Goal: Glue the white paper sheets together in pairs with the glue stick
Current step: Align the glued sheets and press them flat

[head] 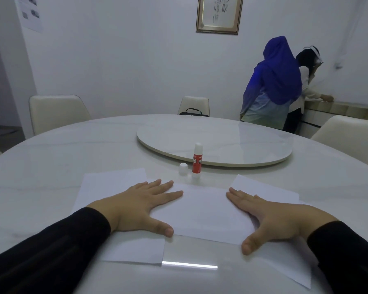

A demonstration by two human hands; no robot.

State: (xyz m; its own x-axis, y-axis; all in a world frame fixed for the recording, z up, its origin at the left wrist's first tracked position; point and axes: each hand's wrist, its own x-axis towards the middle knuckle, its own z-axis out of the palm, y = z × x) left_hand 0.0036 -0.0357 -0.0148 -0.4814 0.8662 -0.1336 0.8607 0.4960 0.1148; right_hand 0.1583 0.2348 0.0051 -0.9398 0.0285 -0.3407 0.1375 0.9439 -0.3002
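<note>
A middle sheet (202,211) is being pressed flat on the table (51,158) by both hands. The left hand (136,206) is being held wide open, palm down, fingers spread, over the sheet's left edge, with its thumb lying along the near left corner. The right hand (274,217) is likewise being held open and flat, palm down, on the sheet's right edge, with its thumb pointing toward the near edge. Nothing is being gripped by either hand. Dark sleeves (51,251) are being worn on both arms.

Under and to the left of the left hand, a left sheet (106,183) is lying partly covered by the middle sheet. Under and to the right of the right hand, a right sheet (270,187) is lying at an angle, and its near part is reaching past the right wrist toward the table's edge.

Just beyond the fingertips, between the two hands, the glue stick (197,161) is standing upright and uncapped, and its cap (183,169) is standing just to its left, apart from it. Beyond these a turntable (215,141) is resting on the table. Farther off, chairs (55,111) are standing around the table, and two people (272,85) are standing by the wall to the far right.
</note>
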